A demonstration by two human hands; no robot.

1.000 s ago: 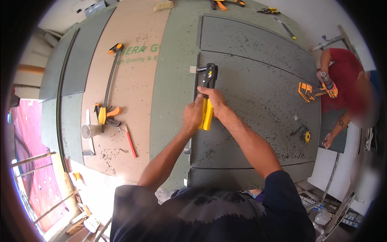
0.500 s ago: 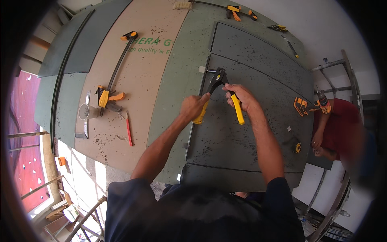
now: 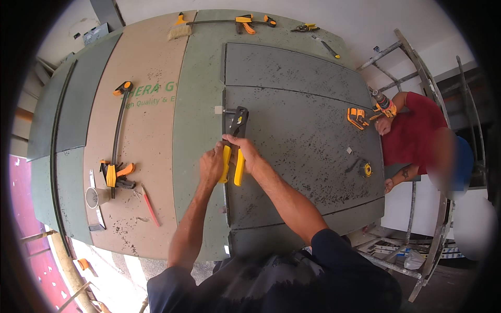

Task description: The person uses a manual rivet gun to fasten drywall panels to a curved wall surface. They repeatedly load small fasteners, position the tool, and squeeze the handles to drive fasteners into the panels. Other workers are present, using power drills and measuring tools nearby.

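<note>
A hand riveter (image 3: pixel 239 121) with a black head and yellow handles lies over the left edge of the dark grey panel (image 3: pixel 292 135). Its nose points left, at the panel's edge strip, beside a small pale square (image 3: pixel 218 110) on the green board. My left hand (image 3: pixel 211 166) is wrapped round the left handle. My right hand (image 3: pixel 244 150) grips the other handle near the head. The handles are close together; whether the nose sits on a rivet is too small to tell.
Left of me lie bar clamps (image 3: pixel 111 175), a cup (image 3: pixel 97 197), a square (image 3: pixel 98 219) and a red pencil (image 3: pixel 151 211). At the far edge are a brush (image 3: pixel 179 32), snips (image 3: pixel 305 27) and a knife (image 3: pixel 329 48). A co-worker (image 3: pixel 412 130) at right holds a drill (image 3: pixel 384 103). Dark shavings are scattered about.
The riveter's handles have come from wide apart to nearly together, and my hands are closer to each other. The view has shifted, and the co-worker's drill is now further over the board's edge.
</note>
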